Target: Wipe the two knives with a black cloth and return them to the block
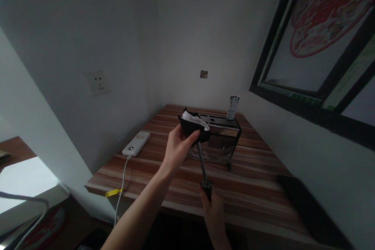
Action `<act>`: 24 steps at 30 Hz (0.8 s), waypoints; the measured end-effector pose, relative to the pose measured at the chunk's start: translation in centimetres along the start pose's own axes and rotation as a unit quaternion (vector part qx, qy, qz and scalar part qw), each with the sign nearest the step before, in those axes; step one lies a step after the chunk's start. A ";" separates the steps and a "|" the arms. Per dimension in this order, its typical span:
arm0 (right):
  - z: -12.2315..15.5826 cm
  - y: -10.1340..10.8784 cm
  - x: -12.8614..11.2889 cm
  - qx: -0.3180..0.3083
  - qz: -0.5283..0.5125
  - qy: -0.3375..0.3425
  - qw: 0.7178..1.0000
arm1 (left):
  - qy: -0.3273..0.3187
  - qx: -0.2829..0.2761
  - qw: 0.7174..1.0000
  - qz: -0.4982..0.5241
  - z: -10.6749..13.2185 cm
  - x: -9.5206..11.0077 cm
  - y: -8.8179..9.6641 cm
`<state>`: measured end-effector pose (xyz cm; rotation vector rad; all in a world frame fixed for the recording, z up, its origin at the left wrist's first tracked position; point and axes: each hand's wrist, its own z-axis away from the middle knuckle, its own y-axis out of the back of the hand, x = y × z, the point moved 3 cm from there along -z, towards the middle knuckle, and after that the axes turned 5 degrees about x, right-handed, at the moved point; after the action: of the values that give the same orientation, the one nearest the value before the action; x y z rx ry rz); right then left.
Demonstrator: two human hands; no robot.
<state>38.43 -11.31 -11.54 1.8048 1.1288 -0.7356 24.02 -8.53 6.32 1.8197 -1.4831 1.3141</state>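
Observation:
Raised above the wooden table, my left hand (178, 142) is closed around a black holder-like piece (190, 127) with crumpled white material (195, 119), perhaps tissue, along its top. My right hand (213, 209) is lower, near the table's front edge. It grips the dark handle of a screwdriver-like tool (203, 164) whose thin metal shaft points up. The shaft's upper end meets the underside of the black piece, so its tip is hidden. Just behind stands a small black rack (234, 125), partly covered by my left hand and the black piece.
A silvery wrapped object (233, 107) stands on the rack. A white power bank (136, 143) lies left, its cable (123, 181) running over the edge beside a yellow tag (113, 192). A dark flat object (310, 207) lies right. A framed picture (295, 97) juts along the right wall.

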 end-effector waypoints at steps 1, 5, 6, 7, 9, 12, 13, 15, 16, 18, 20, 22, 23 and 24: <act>0.0 0.0 0.0 0.002 -0.003 -0.002 1.000 | 0.001 -0.005 1.000 -0.008 0.4 -0.3 -0.2; 0.0 0.1 0.1 0.008 -0.004 -0.001 1.000 | 0.008 -0.027 0.999 -0.034 1.8 -1.8 -0.5; 0.0 0.1 0.2 0.010 -0.004 0.000 1.000 | 0.011 -0.031 0.999 -0.038 2.0 -2.2 -0.5; -0.1 0.1 0.2 0.012 -0.005 0.002 1.000 | 0.014 -0.033 0.998 -0.044 2.2 -2.5 -0.5; -0.1 0.0 0.2 0.014 -0.012 0.002 1.000 | 0.017 -0.035 0.998 -0.056 2.3 -3.1 -0.3; -0.1 0.0 0.2 0.012 -0.017 -0.005 1.000 | 0.019 -0.040 0.997 -0.069 2.6 -3.5 -0.2; 0.0 0.0 0.2 0.010 -0.015 -0.008 1.000 | 0.020 -0.043 0.996 -0.070 2.7 -3.6 -0.2; 0.0 0.1 0.2 0.008 -0.009 -0.011 1.000 | 0.023 -0.046 0.996 -0.073 3.0 -3.7 -0.2; 0.0 0.1 0.2 0.009 -0.006 -0.011 1.000 | 0.024 -0.047 0.996 -0.077 3.3 -3.8 -0.2; 0.1 0.1 0.2 0.008 -0.006 -0.007 1.000 | 0.027 -0.046 0.995 -0.088 3.8 -4.2 -0.1; 0.1 0.1 0.2 0.005 -0.012 -0.005 1.000 | 0.030 -0.049 0.994 -0.098 4.3 -4.6 -0.1; 0.0 0.1 0.2 0.008 -0.013 -0.007 1.000 | 0.029 -0.055 0.992 -0.114 4.8 -5.0 -0.1; 0.0 0.1 0.2 0.013 -0.013 -0.008 1.000 | 0.027 -0.059 0.990 -0.126 5.0 -5.2 0.0; 0.0 0.0 0.2 0.018 -0.012 -0.008 1.000 | 0.025 -0.062 0.988 -0.140 5.3 -5.4 0.0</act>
<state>38.57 -11.20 -11.70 1.8151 1.1358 -0.7869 26.27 -10.15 -0.70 1.8217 -1.2020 1.0990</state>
